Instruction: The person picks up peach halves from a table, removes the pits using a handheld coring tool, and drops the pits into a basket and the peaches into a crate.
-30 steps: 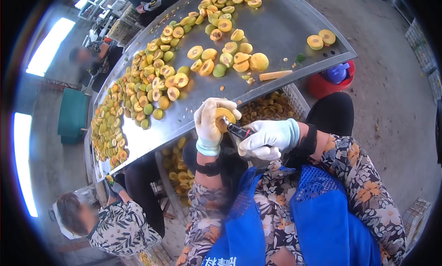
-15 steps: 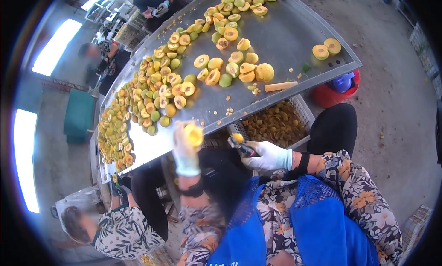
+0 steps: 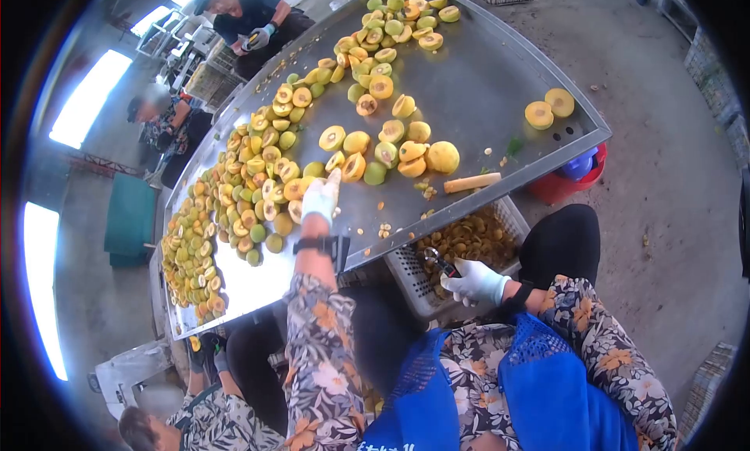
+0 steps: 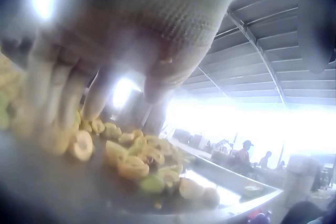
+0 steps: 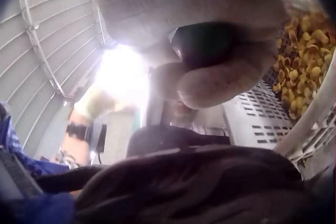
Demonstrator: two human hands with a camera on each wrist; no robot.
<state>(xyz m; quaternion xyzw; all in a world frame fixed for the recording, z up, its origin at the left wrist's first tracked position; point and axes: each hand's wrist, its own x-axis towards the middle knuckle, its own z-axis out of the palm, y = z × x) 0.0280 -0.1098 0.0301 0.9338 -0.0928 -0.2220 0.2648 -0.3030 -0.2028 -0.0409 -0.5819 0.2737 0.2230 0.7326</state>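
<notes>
The left hand (image 3: 320, 199), fingers extended, reaches to fruit halves (image 3: 353, 167), apparently selecting; right hand (image 3: 478, 282) grips scoop (image 3: 449, 270); next requires secure pick-up.

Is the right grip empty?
No, the head view shows the right grip curled round the dark handle of a tool with its metal end sticking out.

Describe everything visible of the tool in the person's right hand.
The tool is small and slim, with a dark handle bearing a touch of red and a shiny, metal-looking tip that appears looped. The gloved right hand grips the handle, hiding part of it. In the head view, the tip points forward and to the person's left, seen against the crate of fruit pieces, and looks bare.
</notes>
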